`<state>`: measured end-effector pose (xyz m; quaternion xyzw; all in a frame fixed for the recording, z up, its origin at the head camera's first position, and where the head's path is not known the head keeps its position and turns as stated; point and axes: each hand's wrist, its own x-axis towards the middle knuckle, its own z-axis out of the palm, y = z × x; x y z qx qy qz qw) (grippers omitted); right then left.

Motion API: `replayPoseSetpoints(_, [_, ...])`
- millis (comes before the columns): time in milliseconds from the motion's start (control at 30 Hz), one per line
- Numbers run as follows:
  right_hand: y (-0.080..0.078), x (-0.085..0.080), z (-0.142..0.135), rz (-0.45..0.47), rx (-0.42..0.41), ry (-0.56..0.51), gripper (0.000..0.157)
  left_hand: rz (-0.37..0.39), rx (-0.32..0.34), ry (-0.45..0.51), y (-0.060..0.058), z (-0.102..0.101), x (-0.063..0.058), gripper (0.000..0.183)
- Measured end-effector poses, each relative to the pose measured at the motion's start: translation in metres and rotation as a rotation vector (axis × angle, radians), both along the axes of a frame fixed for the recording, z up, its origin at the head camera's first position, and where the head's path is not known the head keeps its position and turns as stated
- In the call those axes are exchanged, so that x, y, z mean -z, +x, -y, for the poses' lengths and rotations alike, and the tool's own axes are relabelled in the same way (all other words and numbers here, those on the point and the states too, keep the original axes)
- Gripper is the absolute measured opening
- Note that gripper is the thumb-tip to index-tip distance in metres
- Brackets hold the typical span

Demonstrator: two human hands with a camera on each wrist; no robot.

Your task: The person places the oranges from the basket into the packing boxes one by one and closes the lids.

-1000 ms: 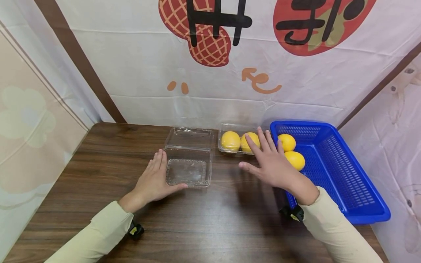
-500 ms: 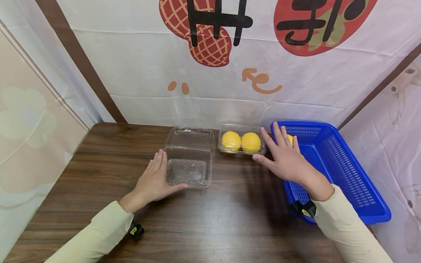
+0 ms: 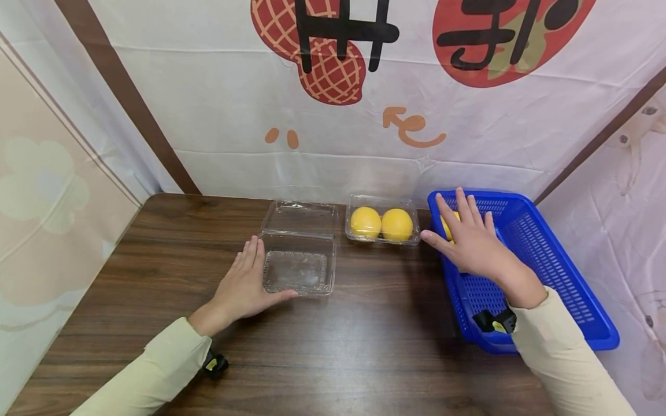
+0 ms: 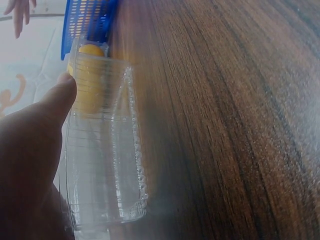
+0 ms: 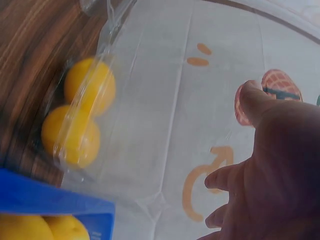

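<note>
My left hand (image 3: 240, 289) lies against the left side of a clear plastic clamshell box (image 3: 298, 270), whose lid is folded back. Its fingers are straight along that side, and the thumb reaches along the front edge. In the left wrist view, the thumb (image 4: 62, 95) touches the box wall. With fingers spread, my right hand (image 3: 476, 248) hovers over the left part of a blue basket (image 3: 567, 254). It partly hides a yellow round fruit (image 3: 448, 227) in there. The right wrist view shows two yellow fruits (image 5: 67, 229) in the basket.
A second clear box (image 3: 382, 202), closed over two yellow fruits (image 3: 366, 223), stands at the back between the open box and the basket. All rest on a brown wood-grain table (image 3: 333, 358). A printed cloth (image 3: 218, 115) hangs behind the table's far edge.
My right hand has moved right, from over the closed box to over the basket, uncovering the fruits in the box. The left hand and open box stay put.
</note>
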<state>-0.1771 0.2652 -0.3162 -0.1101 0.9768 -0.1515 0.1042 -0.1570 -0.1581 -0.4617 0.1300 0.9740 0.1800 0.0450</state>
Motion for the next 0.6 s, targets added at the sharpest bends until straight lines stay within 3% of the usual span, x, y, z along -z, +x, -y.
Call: replayPoseSetpoints(600, [-0.019, 0.017, -0.037, 0.070, 0.119, -0.009, 0.096, 0.008, -0.004, 0.000, 0.000, -0.001, 0.000, 0.139])
